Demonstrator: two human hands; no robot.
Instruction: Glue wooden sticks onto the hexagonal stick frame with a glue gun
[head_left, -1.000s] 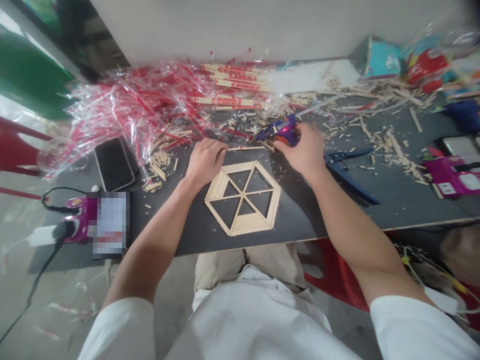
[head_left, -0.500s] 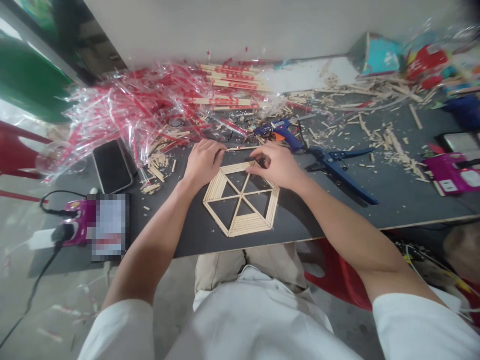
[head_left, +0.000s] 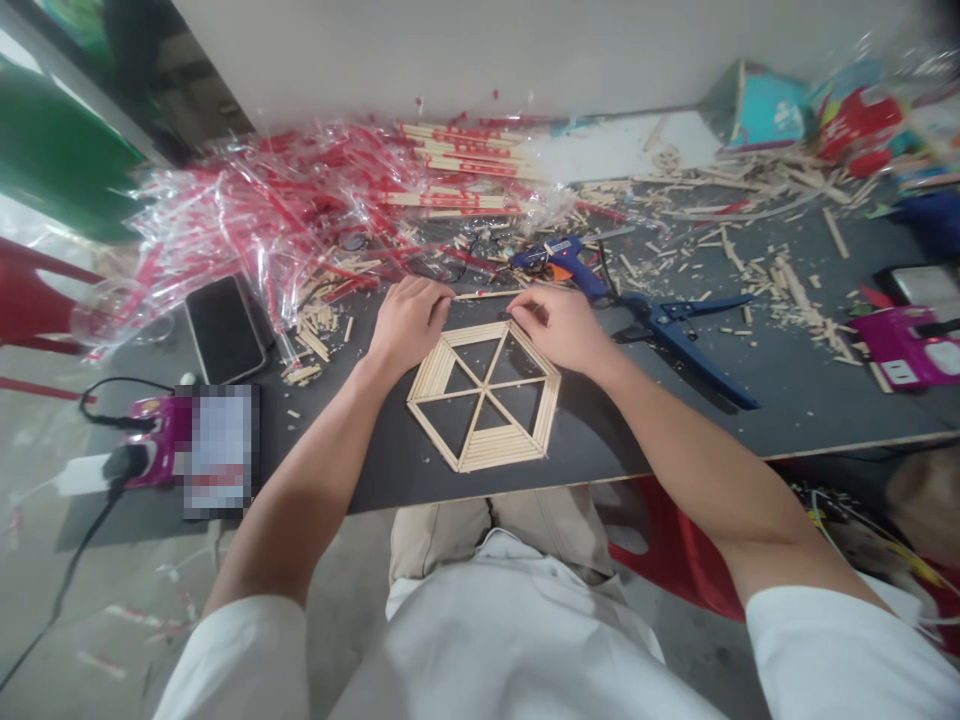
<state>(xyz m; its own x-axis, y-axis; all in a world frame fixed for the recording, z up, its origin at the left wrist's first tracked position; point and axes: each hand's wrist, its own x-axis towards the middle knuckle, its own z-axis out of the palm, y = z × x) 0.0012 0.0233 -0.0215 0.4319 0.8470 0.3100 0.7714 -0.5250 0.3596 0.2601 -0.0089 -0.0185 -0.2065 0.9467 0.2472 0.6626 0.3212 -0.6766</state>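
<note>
A hexagonal frame of thin wooden sticks, with spokes meeting in the middle, lies flat on the dark table. Some of its sections have several sticks laid side by side. Just beyond its far edge, a single wooden stick spans the gap between my hands. My left hand is closed at the stick's left end, its wrist beside the frame's left corner. With thumb and fingers pinched together, my right hand is at the stick's right end, by the frame's upper right side. The fingertips are partly hidden.
A blue glue gun and blue-handled cutters lie to the right. Red plastic wrappers and wrapped sticks pile up behind. A phone and a purple power strip are at left. Stick offcuts litter the right side.
My right thumb has lifted from the frame's top edge, and the fingers have drawn together near the stick's end. My left hand and the frame stay in place.
</note>
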